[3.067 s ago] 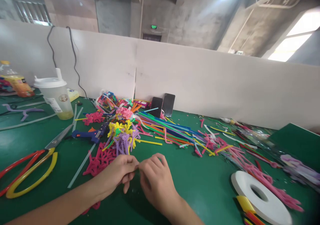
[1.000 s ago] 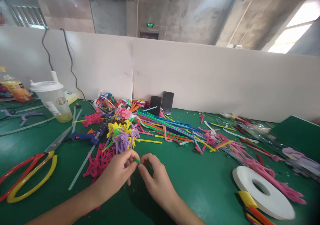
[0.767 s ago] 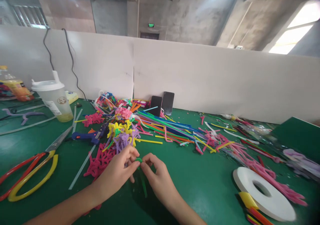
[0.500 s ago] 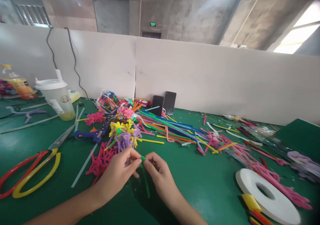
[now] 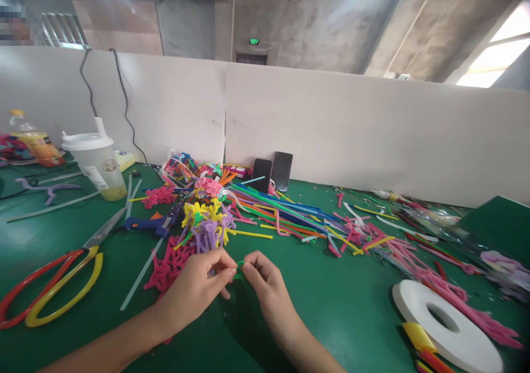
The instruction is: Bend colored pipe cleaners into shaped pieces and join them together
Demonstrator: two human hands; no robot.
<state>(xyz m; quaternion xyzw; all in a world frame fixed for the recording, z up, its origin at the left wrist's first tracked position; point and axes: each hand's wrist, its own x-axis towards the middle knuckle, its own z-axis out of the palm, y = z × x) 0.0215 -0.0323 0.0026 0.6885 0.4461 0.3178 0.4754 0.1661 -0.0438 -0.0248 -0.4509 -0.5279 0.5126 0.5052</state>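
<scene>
Between my fingertips, low in the middle of the view, is a green pipe cleaner (image 5: 239, 270), mostly covered by the fingers. My left hand (image 5: 203, 279) pinches it from the left, thumb against forefinger. From the right, my right hand (image 5: 265, 282) pinches it too, and the two hands almost meet. Just behind my left hand lie bent pink pipe cleaners (image 5: 169, 268) and a heap of purple ones (image 5: 209, 234) and yellow ones (image 5: 202, 210) twisted into shapes.
Large scissors (image 5: 89, 262) lie at left, near a blue glue gun (image 5: 159, 224) and a lidded cup (image 5: 97, 163). Loose straight pipe cleaners (image 5: 285, 210) spread behind my hands. Two phones (image 5: 281, 170) lean on the white partition (image 5: 351, 136). At right sits a white tape roll (image 5: 467, 331).
The green pipe cleaner's long tail, which hung down between my hands, no longer shows there; only a short piece is visible at the fingertips. Both hands stay in nearly the same place.
</scene>
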